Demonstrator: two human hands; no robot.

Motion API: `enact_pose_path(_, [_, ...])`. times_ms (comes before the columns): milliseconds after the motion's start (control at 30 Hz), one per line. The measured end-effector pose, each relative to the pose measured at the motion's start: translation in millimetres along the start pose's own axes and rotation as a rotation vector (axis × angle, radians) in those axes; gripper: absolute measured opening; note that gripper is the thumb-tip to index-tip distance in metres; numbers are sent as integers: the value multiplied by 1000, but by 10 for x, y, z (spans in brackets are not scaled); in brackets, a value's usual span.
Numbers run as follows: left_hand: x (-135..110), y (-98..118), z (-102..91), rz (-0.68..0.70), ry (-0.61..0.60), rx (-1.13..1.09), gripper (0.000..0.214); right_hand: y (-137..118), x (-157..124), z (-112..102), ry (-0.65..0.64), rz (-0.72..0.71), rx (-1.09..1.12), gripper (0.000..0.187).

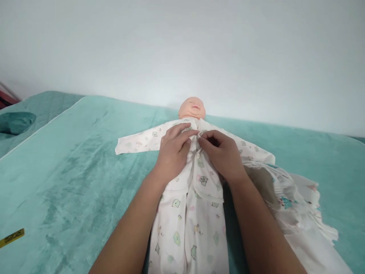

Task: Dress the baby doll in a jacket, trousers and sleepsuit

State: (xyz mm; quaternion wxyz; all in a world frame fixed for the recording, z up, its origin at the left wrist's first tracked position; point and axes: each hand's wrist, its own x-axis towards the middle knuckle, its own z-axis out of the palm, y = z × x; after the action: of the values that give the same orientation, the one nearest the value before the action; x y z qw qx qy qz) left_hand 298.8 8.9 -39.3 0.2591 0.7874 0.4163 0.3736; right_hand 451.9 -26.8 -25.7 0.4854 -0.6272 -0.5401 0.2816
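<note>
A baby doll (192,107) lies on its back, wearing a white printed baby shirt (207,177) and matching trousers (176,236). On the chest, my left hand (175,148) has its thumb and index finger at the front edge of the shirt, its other fingers lying over the cloth. Opposite it, my right hand (224,150) pinches the other front edge with thumb and bent index finger. Just below the fingertips a small round button (197,155) shows. Whatever lies directly between the fingers is hidden. The lower front of the shirt hangs apart.
A green plush cover (74,171) lies under the doll. To the right is a heap of clear plastic packaging with printed white items (293,201). A yellow and black strip (11,238) is at the lower left. Behind the doll's head rises a white wall (182,49).
</note>
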Motion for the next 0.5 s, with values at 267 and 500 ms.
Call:
enact_pose_path(267, [-3, 32, -10, -19, -31, 15, 40, 34, 42, 1, 88, 50, 26, 13])
enact_pose_path(500, [-9, 27, -12, -8, -18, -1, 40, 11, 40, 55, 175, 58, -16, 13])
